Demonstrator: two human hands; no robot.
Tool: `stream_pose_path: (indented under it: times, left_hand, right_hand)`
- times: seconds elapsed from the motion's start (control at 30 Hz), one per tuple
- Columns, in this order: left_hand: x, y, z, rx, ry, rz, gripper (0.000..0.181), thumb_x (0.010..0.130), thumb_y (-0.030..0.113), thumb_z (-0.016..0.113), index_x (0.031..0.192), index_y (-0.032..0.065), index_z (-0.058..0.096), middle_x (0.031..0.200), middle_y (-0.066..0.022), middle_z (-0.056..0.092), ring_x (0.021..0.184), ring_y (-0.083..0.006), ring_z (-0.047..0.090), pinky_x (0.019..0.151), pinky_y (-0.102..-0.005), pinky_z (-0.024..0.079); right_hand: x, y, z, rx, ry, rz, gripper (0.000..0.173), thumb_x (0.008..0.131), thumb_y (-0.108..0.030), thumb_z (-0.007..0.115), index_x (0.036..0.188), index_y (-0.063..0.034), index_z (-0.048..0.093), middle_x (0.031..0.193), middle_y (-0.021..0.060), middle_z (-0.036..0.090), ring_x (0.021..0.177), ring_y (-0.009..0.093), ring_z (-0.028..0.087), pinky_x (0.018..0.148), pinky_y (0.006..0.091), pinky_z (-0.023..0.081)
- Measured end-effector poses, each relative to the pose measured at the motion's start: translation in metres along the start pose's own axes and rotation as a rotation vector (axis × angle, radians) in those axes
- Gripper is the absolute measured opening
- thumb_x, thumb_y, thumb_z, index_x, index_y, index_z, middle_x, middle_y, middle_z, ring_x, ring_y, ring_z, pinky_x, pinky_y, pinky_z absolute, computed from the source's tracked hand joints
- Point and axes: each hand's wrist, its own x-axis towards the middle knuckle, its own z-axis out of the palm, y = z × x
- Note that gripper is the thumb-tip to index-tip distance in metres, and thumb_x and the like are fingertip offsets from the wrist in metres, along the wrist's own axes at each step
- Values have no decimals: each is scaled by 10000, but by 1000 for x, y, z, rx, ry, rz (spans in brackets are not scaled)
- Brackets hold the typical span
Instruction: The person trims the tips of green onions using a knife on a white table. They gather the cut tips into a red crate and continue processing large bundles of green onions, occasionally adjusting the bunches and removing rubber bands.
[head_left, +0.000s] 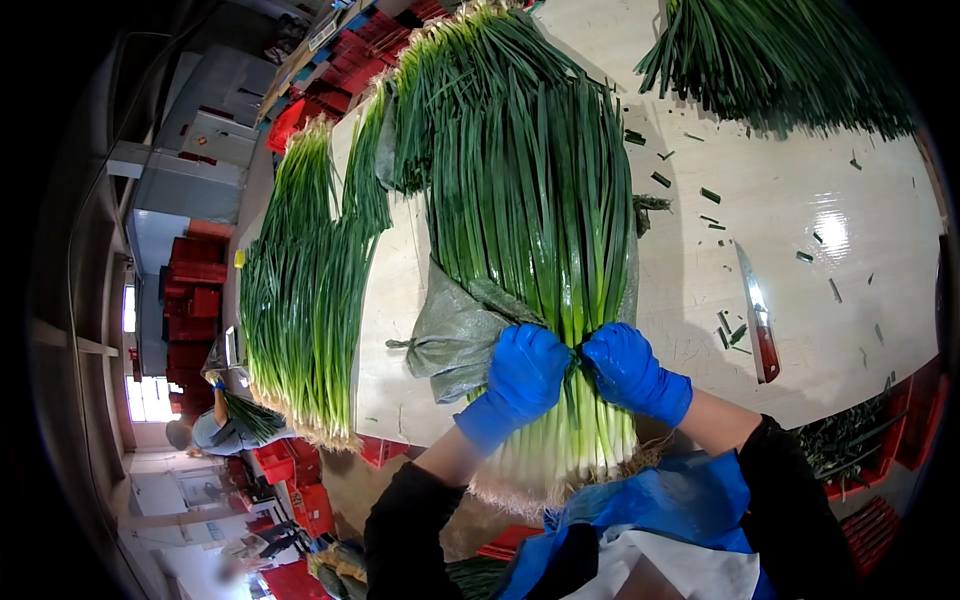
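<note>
A large bundle of long green onions (532, 195) lies before me, green leaves pointing away and pale roots towards my apron. Both fists, in blue gloves, press on its stems and meet at a narrow dark-green tie (575, 355) that looks like a twisted leaf. My left hand (527, 371) grips one side of this tie, beside a grey-green woven sack (454, 330) that lies partly under the bundle. On the other side, my right hand (634, 373) is closed around the tie too. The strand's ends are hidden inside the fingers.
A knife with a reddish-brown handle (766, 352) lies on the pale table (697, 277) to the right, among leaf scraps. More green onions (307, 300) lie left, others (780, 60) far right. Red crates (915, 420) stand below the edge. Another person (225, 427) holds onions at left.
</note>
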Motion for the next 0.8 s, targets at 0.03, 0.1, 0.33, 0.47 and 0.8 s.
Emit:
stream_pose_path:
  times: [0.03, 0.1, 0.33, 0.47, 0.8]
  left_hand:
    - [0, 1, 0, 10, 1, -2, 73, 695, 106, 629, 760, 93, 598, 795, -73, 516, 779, -284, 513, 685, -413, 394]
    - [0, 2, -1, 37, 8, 0, 69, 698, 109, 629, 758, 94, 598, 794, -73, 518, 779, -284, 513, 688, -412, 397]
    - [-4, 2, -6, 5, 50, -21, 80, 712, 126, 633, 779, 90, 606, 815, -82, 535, 801, -290, 525, 708, -419, 409]
    - [-8, 1, -10, -53, 94, -36, 182, 715, 142, 644, 883, 74, 624, 873, -92, 563, 832, -300, 537, 728, -420, 415]
    - [-18, 5, -37, 125, 241, -128, 489, 719, 287, 688, 1152, 84, 586, 983, -63, 591, 834, -249, 538, 730, -392, 383]
  right_hand:
    - [1, 0, -1, -1, -2, 0, 272, 611, -23, 668, 865, -64, 578, 778, 98, 536, 716, 308, 544, 597, 416, 444]
    - [3, -1, -4, 1, -41, 21, 239, 630, -24, 659, 854, -62, 586, 758, 107, 543, 700, 315, 547, 586, 417, 448]
    - [-4, -7, -22, 76, -39, 181, 242, 699, -68, 693, 933, -78, 632, 786, 119, 607, 728, 318, 582, 629, 400, 483]
    - [-41, 7, -59, -132, 80, 275, 437, 759, -60, 672, 1184, -74, 569, 961, 133, 605, 856, 304, 578, 749, 379, 481]
    - [-158, 70, -124, -875, -137, 954, 618, 793, -87, 614, 1352, -41, 355, 1073, 191, 531, 1011, 347, 516, 838, 430, 439]
